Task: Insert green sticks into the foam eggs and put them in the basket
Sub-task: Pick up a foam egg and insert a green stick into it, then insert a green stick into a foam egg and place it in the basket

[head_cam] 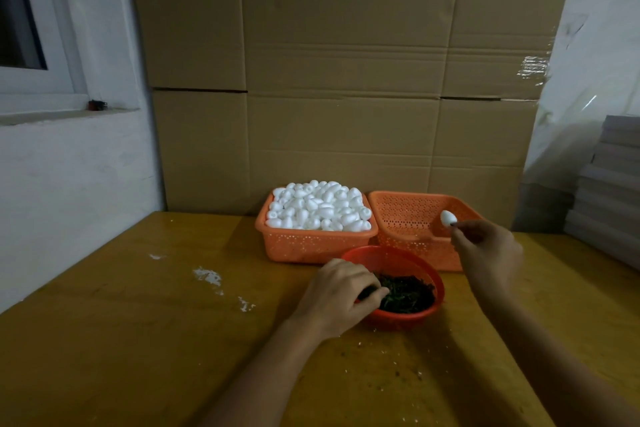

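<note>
An orange basket (277,243) at the back is heaped with white foam eggs (320,206). To its right stands a second orange basket (401,215), whose visible inside shows nothing in it. A red round bowl (408,317) in front holds dark green sticks (410,295). My left hand (341,295) reaches into the bowl with curled fingers among the sticks. Over the right basket's near corner, my right hand (488,250) pinches a single foam egg (448,218) at its lower end; any stick in it is hidden by my fingers.
The baskets and bowl stand on a yellow wooden table (138,340) with white foam crumbs (207,276) at the left and dark specks near the front. Stacked cardboard boxes (346,80) form a wall behind. A stack of grey sheets (613,191) stands at the right.
</note>
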`<state>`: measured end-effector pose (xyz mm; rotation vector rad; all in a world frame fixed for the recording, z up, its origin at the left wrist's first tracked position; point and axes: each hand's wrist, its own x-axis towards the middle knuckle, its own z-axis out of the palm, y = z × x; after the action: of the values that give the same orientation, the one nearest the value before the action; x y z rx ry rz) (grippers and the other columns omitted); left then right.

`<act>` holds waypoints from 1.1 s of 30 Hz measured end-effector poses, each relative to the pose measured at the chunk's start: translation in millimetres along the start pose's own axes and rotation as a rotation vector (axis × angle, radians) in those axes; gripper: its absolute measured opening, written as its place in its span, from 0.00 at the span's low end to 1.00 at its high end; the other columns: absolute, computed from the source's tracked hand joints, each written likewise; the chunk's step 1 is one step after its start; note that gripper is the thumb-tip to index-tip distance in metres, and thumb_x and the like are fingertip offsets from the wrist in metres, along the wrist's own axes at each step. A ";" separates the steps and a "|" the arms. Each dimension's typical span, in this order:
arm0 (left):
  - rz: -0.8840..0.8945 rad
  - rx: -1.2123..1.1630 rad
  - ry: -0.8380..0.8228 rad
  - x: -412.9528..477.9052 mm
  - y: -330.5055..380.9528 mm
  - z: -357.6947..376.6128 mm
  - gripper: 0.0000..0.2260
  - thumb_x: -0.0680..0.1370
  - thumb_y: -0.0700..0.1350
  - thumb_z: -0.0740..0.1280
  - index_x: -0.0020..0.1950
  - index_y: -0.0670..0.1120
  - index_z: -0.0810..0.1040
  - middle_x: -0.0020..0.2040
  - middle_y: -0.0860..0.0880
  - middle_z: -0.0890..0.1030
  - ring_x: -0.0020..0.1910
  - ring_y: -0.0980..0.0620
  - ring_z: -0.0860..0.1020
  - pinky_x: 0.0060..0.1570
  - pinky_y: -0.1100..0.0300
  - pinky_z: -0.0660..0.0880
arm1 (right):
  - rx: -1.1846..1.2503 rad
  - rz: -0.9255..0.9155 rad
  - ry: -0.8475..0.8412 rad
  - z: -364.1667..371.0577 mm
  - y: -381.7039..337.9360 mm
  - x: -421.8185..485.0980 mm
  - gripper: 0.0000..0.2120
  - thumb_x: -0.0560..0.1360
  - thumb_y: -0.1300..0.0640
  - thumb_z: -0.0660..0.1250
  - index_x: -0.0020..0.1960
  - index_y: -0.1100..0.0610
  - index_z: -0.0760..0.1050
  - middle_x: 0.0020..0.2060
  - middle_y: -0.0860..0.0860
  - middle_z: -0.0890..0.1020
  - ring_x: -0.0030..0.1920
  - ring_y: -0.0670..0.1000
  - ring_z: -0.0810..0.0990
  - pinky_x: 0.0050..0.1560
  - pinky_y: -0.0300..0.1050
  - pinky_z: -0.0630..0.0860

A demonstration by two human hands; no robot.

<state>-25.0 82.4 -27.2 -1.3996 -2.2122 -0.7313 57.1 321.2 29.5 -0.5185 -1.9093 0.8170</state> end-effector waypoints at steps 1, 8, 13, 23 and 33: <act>0.002 0.001 -0.004 0.9 0.0 1.9 0.22 0.85 0.60 0.56 0.53 0.47 0.85 0.50 0.53 0.85 0.50 0.54 0.81 0.58 0.49 0.72 | -0.061 -0.018 -0.018 3.1 2.1 7.1 0.09 0.78 0.49 0.74 0.53 0.54 0.86 0.46 0.50 0.87 0.44 0.47 0.84 0.49 0.56 0.84; -0.008 0.003 -0.023 0.5 -0.1 3.2 0.22 0.85 0.58 0.55 0.52 0.47 0.84 0.50 0.53 0.85 0.50 0.54 0.80 0.58 0.52 0.71 | -0.292 -0.091 -0.117 14.1 16.4 32.4 0.12 0.77 0.44 0.75 0.43 0.52 0.84 0.35 0.47 0.82 0.34 0.45 0.77 0.39 0.45 0.74; -0.021 -0.005 -0.026 0.9 -0.3 3.5 0.23 0.85 0.58 0.54 0.52 0.47 0.84 0.50 0.53 0.85 0.51 0.54 0.80 0.59 0.52 0.70 | -0.298 -0.072 -0.162 10.7 16.5 35.7 0.10 0.75 0.45 0.77 0.42 0.50 0.83 0.34 0.44 0.79 0.34 0.41 0.76 0.34 0.37 0.66; -0.043 0.002 -0.045 0.3 2.4 1.6 0.23 0.86 0.57 0.53 0.53 0.47 0.84 0.50 0.53 0.85 0.51 0.54 0.79 0.59 0.52 0.70 | -0.279 -0.062 -0.226 6.5 11.4 36.8 0.09 0.78 0.48 0.74 0.54 0.50 0.78 0.48 0.51 0.86 0.42 0.52 0.85 0.45 0.57 0.85; -0.031 0.031 -0.020 1.6 3.9 1.7 0.20 0.85 0.54 0.55 0.51 0.45 0.83 0.48 0.51 0.84 0.49 0.52 0.78 0.57 0.51 0.71 | -0.150 -0.290 -0.417 25.4 -24.6 -41.4 0.05 0.82 0.50 0.66 0.54 0.50 0.78 0.45 0.42 0.82 0.44 0.42 0.81 0.45 0.42 0.78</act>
<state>-22.2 85.9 -26.8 -1.3660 -2.2556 -0.6932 52.7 269.2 14.2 -0.1551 -2.3741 0.6268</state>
